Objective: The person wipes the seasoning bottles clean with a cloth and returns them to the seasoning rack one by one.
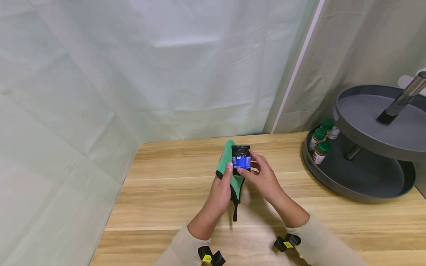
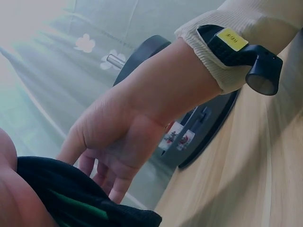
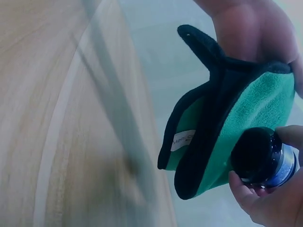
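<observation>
A small dark jar [image 1: 241,162] with a blue label and a black lid is held above the table in the head view. My right hand [image 1: 266,181] grips it between thumb and fingers. Folded in my left hand [image 1: 219,192] is a green cloth [image 1: 226,159] with black edging and a hanging loop. The right wrist view has the jar [image 3: 258,158] against the fuzzy side of the cloth [image 3: 255,106], where a white tag [image 3: 182,140] also shows. In the left wrist view, the dark-edged cloth [image 2: 57,184] hides the jar.
On the right of the wooden table [image 1: 159,207] stands a two-tier grey turntable rack [image 1: 376,192]. Several green-capped spice bottles [image 1: 321,152] sit on its lower tier at the left. Pale curtains [image 1: 199,74] hang behind the table and along its left side.
</observation>
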The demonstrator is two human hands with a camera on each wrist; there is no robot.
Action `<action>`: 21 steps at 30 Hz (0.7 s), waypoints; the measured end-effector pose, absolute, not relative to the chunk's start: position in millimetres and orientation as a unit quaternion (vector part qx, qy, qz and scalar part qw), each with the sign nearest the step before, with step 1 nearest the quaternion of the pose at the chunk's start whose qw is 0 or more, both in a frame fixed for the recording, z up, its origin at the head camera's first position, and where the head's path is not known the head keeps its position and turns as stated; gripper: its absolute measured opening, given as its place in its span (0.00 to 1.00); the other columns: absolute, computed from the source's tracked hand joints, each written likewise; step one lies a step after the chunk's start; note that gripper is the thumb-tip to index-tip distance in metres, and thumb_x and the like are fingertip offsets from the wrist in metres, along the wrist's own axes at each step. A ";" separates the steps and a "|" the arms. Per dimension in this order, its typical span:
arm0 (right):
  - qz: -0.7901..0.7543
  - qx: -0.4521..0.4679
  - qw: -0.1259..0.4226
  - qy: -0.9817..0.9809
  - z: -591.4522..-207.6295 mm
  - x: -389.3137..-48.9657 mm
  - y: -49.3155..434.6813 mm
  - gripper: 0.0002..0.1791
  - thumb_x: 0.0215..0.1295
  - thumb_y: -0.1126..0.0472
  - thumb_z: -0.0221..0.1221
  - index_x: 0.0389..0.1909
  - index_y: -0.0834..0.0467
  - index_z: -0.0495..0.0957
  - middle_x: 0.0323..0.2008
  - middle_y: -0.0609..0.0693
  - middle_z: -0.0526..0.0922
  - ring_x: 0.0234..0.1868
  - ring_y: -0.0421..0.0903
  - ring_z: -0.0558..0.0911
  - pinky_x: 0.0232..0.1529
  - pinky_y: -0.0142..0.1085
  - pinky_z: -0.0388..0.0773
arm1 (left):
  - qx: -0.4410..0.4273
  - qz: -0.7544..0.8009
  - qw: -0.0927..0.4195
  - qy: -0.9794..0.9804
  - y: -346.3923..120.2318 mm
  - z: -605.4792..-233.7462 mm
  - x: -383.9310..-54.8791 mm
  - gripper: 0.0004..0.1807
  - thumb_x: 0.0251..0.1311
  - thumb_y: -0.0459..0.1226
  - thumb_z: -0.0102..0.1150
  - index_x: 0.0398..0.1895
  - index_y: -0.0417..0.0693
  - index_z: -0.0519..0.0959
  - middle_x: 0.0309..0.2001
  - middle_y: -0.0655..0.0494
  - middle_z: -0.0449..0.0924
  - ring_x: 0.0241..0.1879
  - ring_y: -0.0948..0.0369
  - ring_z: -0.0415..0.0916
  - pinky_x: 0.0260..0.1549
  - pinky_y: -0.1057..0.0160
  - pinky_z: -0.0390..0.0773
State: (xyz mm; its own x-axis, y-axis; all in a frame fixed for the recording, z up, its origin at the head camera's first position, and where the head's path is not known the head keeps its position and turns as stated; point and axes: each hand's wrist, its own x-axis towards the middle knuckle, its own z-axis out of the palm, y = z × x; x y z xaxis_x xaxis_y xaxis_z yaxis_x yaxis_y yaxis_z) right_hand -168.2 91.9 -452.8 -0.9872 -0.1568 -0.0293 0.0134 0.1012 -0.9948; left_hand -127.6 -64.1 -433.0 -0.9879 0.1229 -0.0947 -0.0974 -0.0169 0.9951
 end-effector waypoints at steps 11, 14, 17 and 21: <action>-0.642 -0.107 0.070 0.756 -450.3 -155.8 84.0 0.42 0.62 0.58 0.70 0.74 0.50 0.60 0.60 0.61 0.78 0.55 0.53 0.82 0.58 0.44 0.80 | -0.026 0.735 0.056 0.675 -70.1 -434.8 -132.7 0.31 0.74 0.65 0.34 0.77 0.74 0.56 0.68 0.49 0.70 0.60 0.55 0.72 0.62 0.55 0.74; -0.636 -0.127 0.073 0.758 -448.2 -152.1 82.3 0.42 0.64 0.59 0.69 0.75 0.50 0.59 0.60 0.61 0.79 0.56 0.54 0.82 0.59 0.46 0.80 | -0.043 0.745 0.045 0.664 -71.9 -435.8 -135.1 0.33 0.75 0.65 0.34 0.76 0.66 0.60 0.62 0.44 0.74 0.54 0.56 0.75 0.54 0.61 0.76; -0.634 -0.151 0.070 0.755 -446.4 -149.8 81.6 0.41 0.65 0.61 0.67 0.76 0.51 0.59 0.61 0.61 0.78 0.58 0.55 0.81 0.61 0.48 0.79 | -0.055 0.757 0.037 0.651 -73.4 -435.6 -137.2 0.34 0.75 0.65 0.34 0.74 0.59 0.62 0.60 0.41 0.75 0.51 0.56 0.75 0.51 0.62 0.77; -0.639 -0.173 0.067 0.746 -445.8 -149.2 81.9 0.40 0.67 0.64 0.64 0.76 0.52 0.58 0.61 0.61 0.76 0.60 0.56 0.79 0.61 0.43 0.79 | -0.061 0.764 0.036 0.641 -74.1 -434.2 -138.2 0.34 0.75 0.64 0.34 0.73 0.56 0.62 0.60 0.41 0.74 0.51 0.56 0.75 0.51 0.62 0.76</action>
State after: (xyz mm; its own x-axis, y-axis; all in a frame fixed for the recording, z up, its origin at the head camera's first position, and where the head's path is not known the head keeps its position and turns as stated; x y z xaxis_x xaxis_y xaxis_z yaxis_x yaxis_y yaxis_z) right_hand -149.2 81.9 -445.8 -0.9309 -0.3441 0.1222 -0.1735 0.1222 -0.9772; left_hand -138.2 -74.1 -434.2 -0.9900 -0.0225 -0.1395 -0.1335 -0.1758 0.9753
